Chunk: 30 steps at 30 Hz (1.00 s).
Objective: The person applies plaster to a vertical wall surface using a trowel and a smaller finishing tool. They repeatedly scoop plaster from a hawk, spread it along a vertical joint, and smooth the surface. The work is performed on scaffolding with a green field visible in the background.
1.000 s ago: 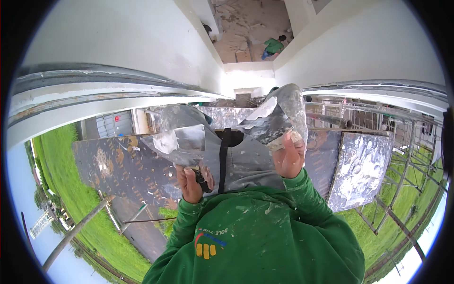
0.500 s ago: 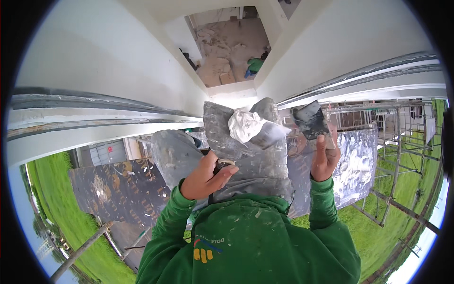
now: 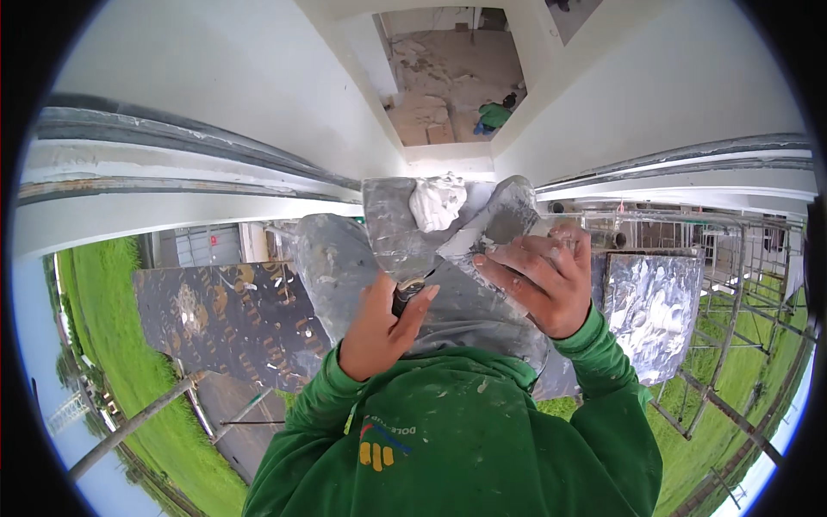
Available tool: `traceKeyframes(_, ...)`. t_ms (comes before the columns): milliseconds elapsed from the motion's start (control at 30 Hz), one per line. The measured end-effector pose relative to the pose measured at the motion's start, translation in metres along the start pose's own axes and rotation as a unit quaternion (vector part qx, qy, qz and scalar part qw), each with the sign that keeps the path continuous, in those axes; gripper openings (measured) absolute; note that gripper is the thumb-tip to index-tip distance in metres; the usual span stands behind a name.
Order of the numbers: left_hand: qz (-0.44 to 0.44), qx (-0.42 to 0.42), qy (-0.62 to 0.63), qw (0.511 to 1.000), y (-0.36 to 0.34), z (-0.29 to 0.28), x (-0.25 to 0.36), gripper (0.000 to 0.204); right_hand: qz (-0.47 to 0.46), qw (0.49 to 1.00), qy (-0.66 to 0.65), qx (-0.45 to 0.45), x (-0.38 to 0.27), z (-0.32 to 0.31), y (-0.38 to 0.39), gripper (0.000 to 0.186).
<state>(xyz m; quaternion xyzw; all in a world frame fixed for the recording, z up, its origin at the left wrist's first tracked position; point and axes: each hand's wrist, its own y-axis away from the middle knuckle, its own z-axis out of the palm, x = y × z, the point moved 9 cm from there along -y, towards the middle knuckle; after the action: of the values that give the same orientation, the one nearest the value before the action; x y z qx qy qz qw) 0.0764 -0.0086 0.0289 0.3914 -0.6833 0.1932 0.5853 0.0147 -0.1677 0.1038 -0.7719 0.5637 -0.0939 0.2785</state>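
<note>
My left hand [image 3: 379, 332] is closed around the dark handle [image 3: 403, 297] of a broad metal putty knife [image 3: 390, 234]. A thick lump of white putty [image 3: 437, 203] sits on the far part of its blade. Close on the right, my right hand [image 3: 547, 280] grips a flat spreader blade [image 3: 465, 243], fingers stretched across it. White putty smears the spreader, and its edge lies at the right side of the putty knife; whether the two touch, I cannot tell. My fingers hide part of the spreader.
Dark scaffold boards spattered with white lie at left [image 3: 233, 319] and right [image 3: 655, 310]. Metal scaffold tubes [image 3: 724, 345] rise at right. White walls [image 3: 215, 77] with grey metal tracks [image 3: 189, 133] flank me. Through the opening ahead, a person in green [image 3: 494, 116] is on the floor below.
My right hand has moved left with the spreader, from well apart to right beside the putty knife, and turned it. The putty lump has changed shape. My left hand still holds the knife.
</note>
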Motion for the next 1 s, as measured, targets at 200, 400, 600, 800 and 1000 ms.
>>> traceKeyframes(200, -0.006, 0.264, 0.102, 0.959, 0.065, -0.105, -0.008, 0.008, 0.315, 0.850, -0.412, 0.097, 0.082, 0.118, 0.015, 0.025)
traceKeyframes(400, -0.063, 0.252, 0.139, 0.956, 0.105, -0.103, -0.044, 0.025, 0.562, 0.595, -0.573, -0.041, 0.113, 0.416, 0.050, 0.037)
traceKeyframes(600, -0.120, 0.275, 0.167, 0.939, 0.136, -0.100, -0.079, 0.037, 0.559, 0.687, -0.439, -0.152, 0.121, 0.514, 0.038, 0.041)
traceKeyframes(800, -0.124, 0.264, 0.178, 0.940, 0.128, -0.103, -0.081, 0.028, 0.572, 0.639, -0.498, -0.127, 0.104, 0.529, 0.035, 0.035)
traceKeyframes(1000, -0.091, 0.250, 0.198, 0.943, 0.125, -0.103, -0.083, 0.028, 0.541, 0.558, -0.616, -0.127, 0.079, 0.484, -0.007, 0.030)
